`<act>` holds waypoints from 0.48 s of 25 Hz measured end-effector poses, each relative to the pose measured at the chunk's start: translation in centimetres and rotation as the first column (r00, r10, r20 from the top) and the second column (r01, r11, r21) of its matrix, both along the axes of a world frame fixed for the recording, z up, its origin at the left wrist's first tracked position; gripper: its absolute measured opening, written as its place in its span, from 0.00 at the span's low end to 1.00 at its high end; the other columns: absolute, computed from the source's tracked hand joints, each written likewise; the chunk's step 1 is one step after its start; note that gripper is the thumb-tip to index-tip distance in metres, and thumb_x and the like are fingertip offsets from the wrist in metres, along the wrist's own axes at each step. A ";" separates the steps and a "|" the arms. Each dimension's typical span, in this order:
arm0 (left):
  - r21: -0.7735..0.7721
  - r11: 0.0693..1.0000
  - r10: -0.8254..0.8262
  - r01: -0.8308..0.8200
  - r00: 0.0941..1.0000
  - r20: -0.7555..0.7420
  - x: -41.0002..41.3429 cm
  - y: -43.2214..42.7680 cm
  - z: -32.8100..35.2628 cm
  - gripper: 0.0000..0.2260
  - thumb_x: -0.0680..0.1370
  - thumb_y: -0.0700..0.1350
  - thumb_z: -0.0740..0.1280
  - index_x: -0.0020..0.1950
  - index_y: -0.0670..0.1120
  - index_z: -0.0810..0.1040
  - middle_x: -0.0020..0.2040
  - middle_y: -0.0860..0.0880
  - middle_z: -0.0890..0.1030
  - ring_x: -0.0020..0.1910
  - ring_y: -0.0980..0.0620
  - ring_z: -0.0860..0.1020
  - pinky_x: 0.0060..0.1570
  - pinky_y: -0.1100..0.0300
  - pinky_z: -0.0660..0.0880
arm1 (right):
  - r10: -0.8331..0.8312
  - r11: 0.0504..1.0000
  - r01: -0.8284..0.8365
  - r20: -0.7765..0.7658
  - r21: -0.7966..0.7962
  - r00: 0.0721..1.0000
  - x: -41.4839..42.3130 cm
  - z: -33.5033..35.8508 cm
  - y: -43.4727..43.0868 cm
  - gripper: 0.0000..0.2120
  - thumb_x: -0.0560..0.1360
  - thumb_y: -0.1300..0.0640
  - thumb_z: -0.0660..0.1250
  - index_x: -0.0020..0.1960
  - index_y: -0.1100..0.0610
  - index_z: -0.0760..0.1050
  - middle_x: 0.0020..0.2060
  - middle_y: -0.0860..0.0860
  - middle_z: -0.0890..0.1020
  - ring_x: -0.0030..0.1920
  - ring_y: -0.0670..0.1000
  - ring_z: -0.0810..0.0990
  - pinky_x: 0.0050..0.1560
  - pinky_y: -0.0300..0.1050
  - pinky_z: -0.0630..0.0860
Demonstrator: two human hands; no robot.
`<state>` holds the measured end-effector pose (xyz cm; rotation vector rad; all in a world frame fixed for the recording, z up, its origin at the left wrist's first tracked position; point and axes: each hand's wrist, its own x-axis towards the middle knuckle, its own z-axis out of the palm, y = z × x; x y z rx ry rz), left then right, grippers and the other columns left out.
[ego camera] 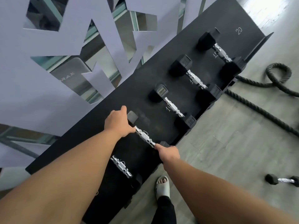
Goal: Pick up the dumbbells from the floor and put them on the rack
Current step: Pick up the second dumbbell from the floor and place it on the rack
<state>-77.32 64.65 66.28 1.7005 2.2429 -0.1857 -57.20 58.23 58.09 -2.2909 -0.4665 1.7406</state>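
A black rack shelf [123, 97] runs diagonally from lower left to upper right. A black hex dumbbell with a chrome handle [144, 136] lies on it between my hands. My left hand [119, 122] grips its far head, my right hand [169, 152] grips its near head at the shelf's front edge. Three more dumbbells [174, 107], [195, 79], [220, 51] rest on the shelf to the right. Another dumbbell [121, 166] lies on the shelf under my left forearm. One small dumbbell [284, 180] lies on the floor at the right.
A thick black battle rope [258, 109] curls across the grey floor right of the rack. A pale cut-out wall panel [48, 78] stands behind the rack. My foot in a white slide [162, 186] stands close to the rack's front edge. The shelf end marked 20 [239, 30] holds nothing.
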 end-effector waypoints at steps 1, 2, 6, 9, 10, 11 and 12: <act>0.001 1.000 0.000 0.000 1.000 0.011 -0.2 0.3 -0.4 0.31 0.62 0.58 0.81 0.52 0.50 0.65 0.36 0.53 0.67 0.42 0.46 0.73 0.31 0.54 0.70 | -0.011 1.000 0.011 0.021 -0.003 1.000 -0.2 -0.1 0.1 0.46 0.63 0.42 0.77 0.76 0.56 0.66 0.67 0.59 0.74 0.56 0.58 0.78 0.60 0.54 0.79; 0.004 1.000 -0.004 0.003 1.000 0.019 -0.3 0.6 -0.8 0.32 0.63 0.58 0.82 0.53 0.49 0.65 0.36 0.53 0.67 0.42 0.46 0.73 0.31 0.54 0.70 | -0.020 1.000 0.021 0.045 -0.008 0.999 -0.5 -0.4 0.2 0.46 0.64 0.43 0.77 0.77 0.55 0.64 0.68 0.58 0.72 0.53 0.57 0.76 0.57 0.51 0.77; 0.010 1.000 -0.026 0.026 0.999 0.018 -0.2 1.5 -2.4 0.32 0.64 0.57 0.82 0.54 0.49 0.65 0.36 0.52 0.70 0.44 0.46 0.73 0.30 0.54 0.69 | -0.015 1.000 0.018 0.147 -0.013 0.989 -1.3 -1.0 0.4 0.40 0.68 0.46 0.77 0.76 0.52 0.65 0.69 0.58 0.67 0.57 0.61 0.77 0.59 0.53 0.75; -0.030 0.999 0.021 -0.020 0.999 0.036 0.2 1.5 -3.4 0.33 0.65 0.55 0.83 0.59 0.47 0.67 0.44 0.47 0.78 0.45 0.47 0.72 0.34 0.52 0.72 | 0.005 0.999 0.000 0.143 -0.035 0.990 -1.0 -1.2 0.3 0.34 0.72 0.50 0.76 0.74 0.50 0.66 0.68 0.57 0.65 0.59 0.63 0.78 0.64 0.57 0.75; -0.039 0.999 0.030 -0.028 0.999 0.042 0.3 1.5 -3.6 0.33 0.66 0.55 0.83 0.61 0.47 0.68 0.48 0.46 0.80 0.46 0.47 0.72 0.35 0.52 0.72 | 0.013 0.999 -0.008 0.136 -0.035 0.991 -0.7 -1.2 0.3 0.33 0.72 0.51 0.76 0.73 0.50 0.66 0.68 0.57 0.65 0.59 0.62 0.79 0.64 0.57 0.76; -0.043 0.999 0.029 -0.027 0.998 0.051 0.3 1.5 -3.6 0.34 0.67 0.55 0.82 0.63 0.46 0.68 0.50 0.45 0.80 0.47 0.47 0.72 0.37 0.52 0.71 | 0.020 1.000 -0.017 0.134 -0.023 0.991 -0.5 -1.2 0.3 0.32 0.73 0.52 0.75 0.73 0.51 0.66 0.68 0.57 0.65 0.58 0.62 0.79 0.64 0.57 0.76; -0.047 0.999 0.021 -0.018 0.998 0.061 0.3 1.6 -3.6 0.34 0.68 0.55 0.82 0.66 0.46 0.69 0.53 0.45 0.80 0.49 0.46 0.74 0.38 0.52 0.71 | 0.026 1.000 -0.026 0.138 -0.004 0.990 -0.3 -1.2 0.3 0.30 0.74 0.53 0.74 0.73 0.51 0.67 0.68 0.57 0.65 0.58 0.62 0.79 0.63 0.57 0.77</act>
